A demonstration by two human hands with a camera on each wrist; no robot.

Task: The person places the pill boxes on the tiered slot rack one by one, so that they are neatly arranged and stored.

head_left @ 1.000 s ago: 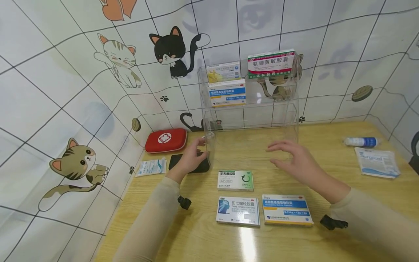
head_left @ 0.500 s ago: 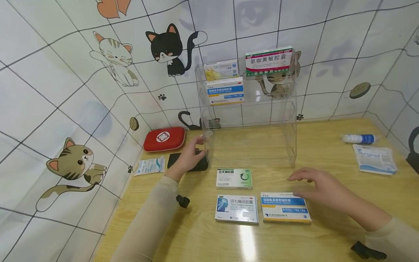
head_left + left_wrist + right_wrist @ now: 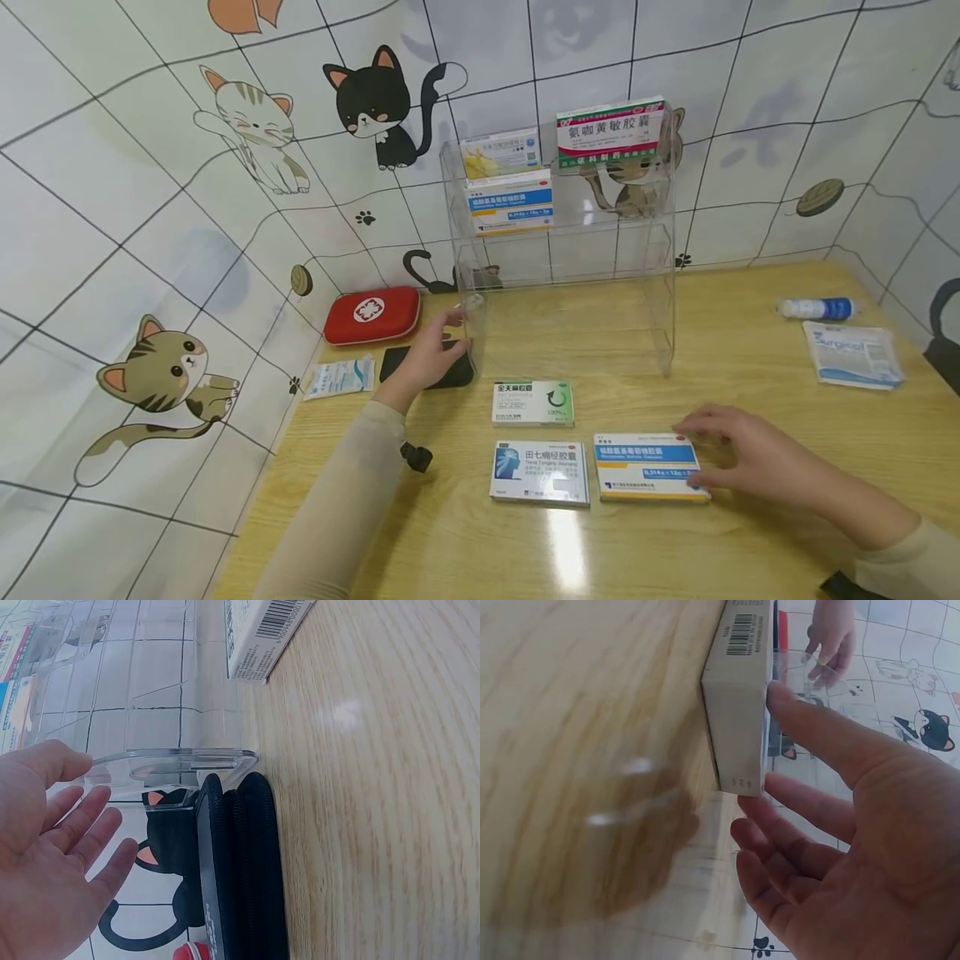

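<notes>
Your right hand (image 3: 753, 454), fingers spread, meets the flat blue-white box (image 3: 637, 471); your left hand (image 3: 424, 360), fingers loose, is at the clear rack (image 3: 577, 284) near the counter's (image 3: 750, 350) back edge.

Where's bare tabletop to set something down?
Free: tabletop between the clear rack and Surgical packet; also the front strip below head-print box. Crowded: left of rack, with left hand, black case, red case and small packet; right hand at striped box.
</notes>
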